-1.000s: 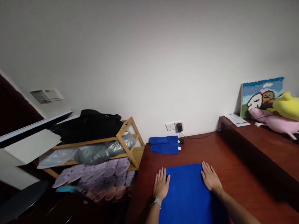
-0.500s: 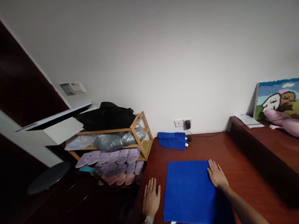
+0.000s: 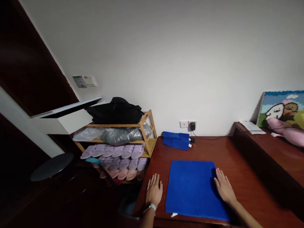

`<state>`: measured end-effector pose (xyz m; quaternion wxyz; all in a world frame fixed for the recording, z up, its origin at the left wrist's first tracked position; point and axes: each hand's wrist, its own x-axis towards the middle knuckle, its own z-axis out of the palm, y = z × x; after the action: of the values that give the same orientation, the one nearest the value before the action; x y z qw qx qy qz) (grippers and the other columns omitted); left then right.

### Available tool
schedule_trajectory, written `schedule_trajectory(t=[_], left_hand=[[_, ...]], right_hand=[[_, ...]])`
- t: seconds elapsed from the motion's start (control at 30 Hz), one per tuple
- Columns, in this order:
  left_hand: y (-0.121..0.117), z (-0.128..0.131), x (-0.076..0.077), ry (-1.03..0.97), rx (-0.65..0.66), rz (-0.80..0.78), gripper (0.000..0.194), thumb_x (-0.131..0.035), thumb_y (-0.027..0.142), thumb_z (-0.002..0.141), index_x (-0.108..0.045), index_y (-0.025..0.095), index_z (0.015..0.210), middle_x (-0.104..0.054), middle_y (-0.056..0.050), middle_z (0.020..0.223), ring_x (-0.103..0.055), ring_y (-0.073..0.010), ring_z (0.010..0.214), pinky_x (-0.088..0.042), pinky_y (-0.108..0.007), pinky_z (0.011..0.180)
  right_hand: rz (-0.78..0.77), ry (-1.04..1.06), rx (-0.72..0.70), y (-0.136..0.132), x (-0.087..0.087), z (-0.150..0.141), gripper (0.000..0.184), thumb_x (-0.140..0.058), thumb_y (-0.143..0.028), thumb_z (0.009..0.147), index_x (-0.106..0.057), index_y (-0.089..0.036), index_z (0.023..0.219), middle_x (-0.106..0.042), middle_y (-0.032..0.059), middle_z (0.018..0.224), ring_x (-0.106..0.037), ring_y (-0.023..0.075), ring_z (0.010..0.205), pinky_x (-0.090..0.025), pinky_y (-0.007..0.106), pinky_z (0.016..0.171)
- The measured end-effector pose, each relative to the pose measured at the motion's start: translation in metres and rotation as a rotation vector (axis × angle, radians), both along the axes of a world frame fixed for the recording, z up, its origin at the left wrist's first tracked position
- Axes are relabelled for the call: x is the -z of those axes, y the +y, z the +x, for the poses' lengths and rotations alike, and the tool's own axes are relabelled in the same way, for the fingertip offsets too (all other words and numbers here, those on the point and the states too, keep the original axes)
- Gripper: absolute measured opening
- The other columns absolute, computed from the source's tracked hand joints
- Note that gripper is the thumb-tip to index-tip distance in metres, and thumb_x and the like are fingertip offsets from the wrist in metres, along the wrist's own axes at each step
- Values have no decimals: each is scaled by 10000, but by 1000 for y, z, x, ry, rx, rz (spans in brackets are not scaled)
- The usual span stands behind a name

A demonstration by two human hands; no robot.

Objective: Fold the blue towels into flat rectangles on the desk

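One square blue fabric cloth (image 3: 192,189) lies flat near the front edge of a reddish-brown wooden desk (image 3: 201,152); a bundle of folded blue fabric (image 3: 176,141) (two white tags (image 3: 190,145) show, though its pieces are hard to count) sits at the back-left corner. Both hands are empty, fingers extended: the left hand (image 3: 154,190) slightly spread near the desk's left edge, apart from the cloth; the right hand (image 3: 224,186) beside the cloth's right edge, contact unclear. Shadow obscures the cloth's front-right corner.

Head-worn view, facing pale wall (image 3: 149,53), angled down over desk (image 3: 209,148)
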<state>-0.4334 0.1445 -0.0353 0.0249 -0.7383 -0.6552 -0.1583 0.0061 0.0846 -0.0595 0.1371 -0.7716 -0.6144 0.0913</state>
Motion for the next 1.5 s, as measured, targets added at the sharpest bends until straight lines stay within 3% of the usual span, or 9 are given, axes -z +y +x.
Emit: schedule_trajectory(t=[0.17, 0.53, 0.7, 0.8, 0.9, 1.07, 1.27, 1.4, 1.5], left_hand=[[4, 0, 4, -7, 8, 21, 533, -349, 312, 999, -536, 159, 1474, -493, -105, 1567, -437, -239, 1465, -335, -461, 1223], [11, -3, 9, -14, 9, 41, 541, -340, 322, 992, -542, 171, 1471, -528, -102, 1543, -463, -239, 1447, -348, -462, 1216], [12, -5, 11, 15, 6, 43, 550, -323, 324, 994, -548, 143, 1462, -531, -103, 1540, -468, -237, 1445, -352, -449, 1219], [12, -6, 12, 14, 3, 41, 551, -316, 321, 995, -544, 144, 1465, -526, -95, 1545, -463, -234, 1448, -362, -447, 1215], [13, -9, 14, 2, 2, 38, 546, -324, 331, 995, -550, 162, 1463, -524, -89, 1547, -470, -241, 1443, -370, -459, 1213], [15, -10, 18, -17, 0, 45, 528, -338, 333, 1002, -539, 203, 1473, -537, -69, 1541, -473, -235, 1441, -367, -470, 1215], [16, -15, 24, 37, 20, 65, 518, -338, 316, 997, -569, 183, 1441, -554, -85, 1526, -495, -259, 1423, -411, -491, 1182], [30, -13, 13, 80, 31, 88, 487, -350, 245, 960, -673, 186, 1320, -674, -87, 1395, -600, -261, 1319, -476, -463, 1123], [47, 31, -10, 61, 59, 141, 481, -335, 248, 982, -682, 155, 1302, -668, -112, 1396, -580, -263, 1337, -454, -455, 1144]], right_hand=[[-43, -6, -38, -34, -1, -8, 742, -104, -515, 1010, -197, -114, 1628, -185, 43, 1700, -111, 203, 1575, -105, 418, 1287], [-113, -46, -43, -35, -18, -17, 713, -150, -507, 1012, -222, -149, 1625, -200, 6, 1689, -147, 212, 1570, -92, 427, 1288], [-47, -13, -18, -6, -32, -4, 715, -148, -512, 1016, -301, -139, 1607, -293, 51, 1671, -259, 218, 1542, -200, 378, 1262], [-59, -3, -25, 28, -42, 4, 697, -136, -478, 1022, -230, -138, 1624, -203, 28, 1699, -153, 204, 1569, -138, 381, 1277], [-118, -15, -65, 52, -39, 7, 706, -139, -485, 1023, -175, -125, 1629, -169, 26, 1705, -105, 196, 1575, -83, 381, 1283], [-99, -38, -73, 57, -20, 5, 722, -127, -498, 1020, -155, -105, 1626, -162, 42, 1704, -102, 198, 1576, -50, 387, 1284], [-96, -16, -72, 55, -22, 6, 717, -143, -473, 1015, -154, -94, 1625, -155, 42, 1704, -96, 198, 1578, -28, 393, 1282], [-99, 6, -73, 56, -25, 5, 721, -139, -474, 1010, -150, -100, 1626, -139, 29, 1704, -88, 191, 1578, -23, 387, 1281], [-103, 25, -73, 56, -27, 4, 719, -144, -469, 1008, -148, -100, 1625, -136, 27, 1704, -82, 192, 1579, -23, 391, 1282]])
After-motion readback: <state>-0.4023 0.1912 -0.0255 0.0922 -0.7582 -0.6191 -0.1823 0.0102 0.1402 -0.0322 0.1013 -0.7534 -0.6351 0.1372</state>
